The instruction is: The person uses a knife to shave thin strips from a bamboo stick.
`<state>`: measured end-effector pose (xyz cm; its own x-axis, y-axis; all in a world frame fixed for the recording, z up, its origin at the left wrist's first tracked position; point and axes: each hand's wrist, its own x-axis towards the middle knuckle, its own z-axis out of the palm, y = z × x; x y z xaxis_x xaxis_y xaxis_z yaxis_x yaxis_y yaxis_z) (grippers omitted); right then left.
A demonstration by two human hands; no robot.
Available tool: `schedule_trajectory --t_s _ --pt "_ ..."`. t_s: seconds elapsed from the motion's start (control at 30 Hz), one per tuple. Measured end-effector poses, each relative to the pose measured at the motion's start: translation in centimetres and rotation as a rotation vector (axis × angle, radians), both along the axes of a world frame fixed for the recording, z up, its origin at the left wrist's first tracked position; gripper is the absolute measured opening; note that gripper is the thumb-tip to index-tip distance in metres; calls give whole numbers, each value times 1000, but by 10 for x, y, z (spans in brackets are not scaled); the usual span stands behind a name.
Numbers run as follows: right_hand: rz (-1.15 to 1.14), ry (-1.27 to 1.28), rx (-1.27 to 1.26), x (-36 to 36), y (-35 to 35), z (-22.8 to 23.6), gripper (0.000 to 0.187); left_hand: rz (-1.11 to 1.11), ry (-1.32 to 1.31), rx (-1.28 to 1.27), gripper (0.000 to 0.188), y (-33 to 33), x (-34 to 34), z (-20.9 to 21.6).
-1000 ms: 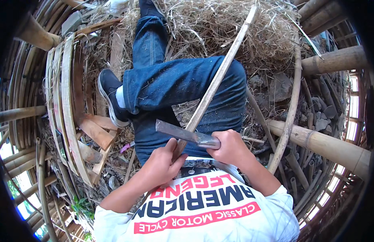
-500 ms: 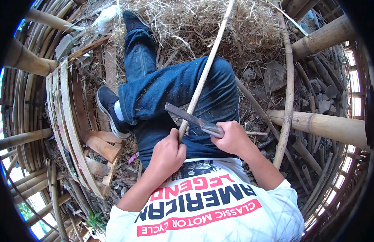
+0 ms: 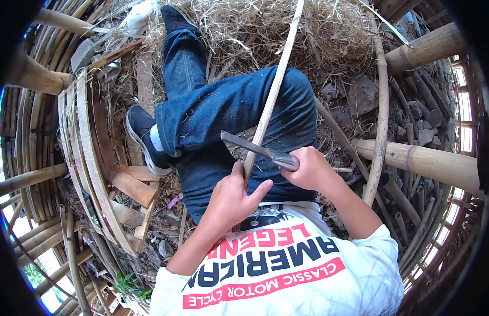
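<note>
A long pale bamboo strip (image 3: 276, 87) slants from the straw at the top, across my raised knee, down to my lap. Its near end sits in my left hand (image 3: 235, 196), whose fingers curl about it while the thumb sticks out to the right. My right hand (image 3: 308, 168) grips the handle of a knife (image 3: 249, 146) with a straight, dark blade. That blade lies across the strip just above my left hand, its tip pointing up and left. Where blade and strip meet, I cannot tell how deep the edge sits.
Flat wooden slats (image 3: 91, 158) and cut wood pieces (image 3: 134, 188) lie to my left. Dry straw (image 3: 318, 42) heaps up ahead. Thick bamboo poles (image 3: 423, 163) cross on the right, over stones (image 3: 363, 95) and a thin curved pole (image 3: 381, 105). Bamboo walls surround me.
My left thumb has lifted off the strip and spread to the right. Both hands, the knife and the strip's near end have shifted slightly right.
</note>
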<state>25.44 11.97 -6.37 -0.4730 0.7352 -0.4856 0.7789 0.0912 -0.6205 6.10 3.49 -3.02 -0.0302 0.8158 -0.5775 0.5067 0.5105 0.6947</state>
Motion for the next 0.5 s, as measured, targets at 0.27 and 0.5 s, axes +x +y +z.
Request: schedule_trajectory --t_s 0.27,0.5 --pt "91 -178 191 1 11 4 19 10 56 137 33 -20 9 -12" --pt "186 -252 280 2 16 5 13 -2 84 165 22 -28 8 2"
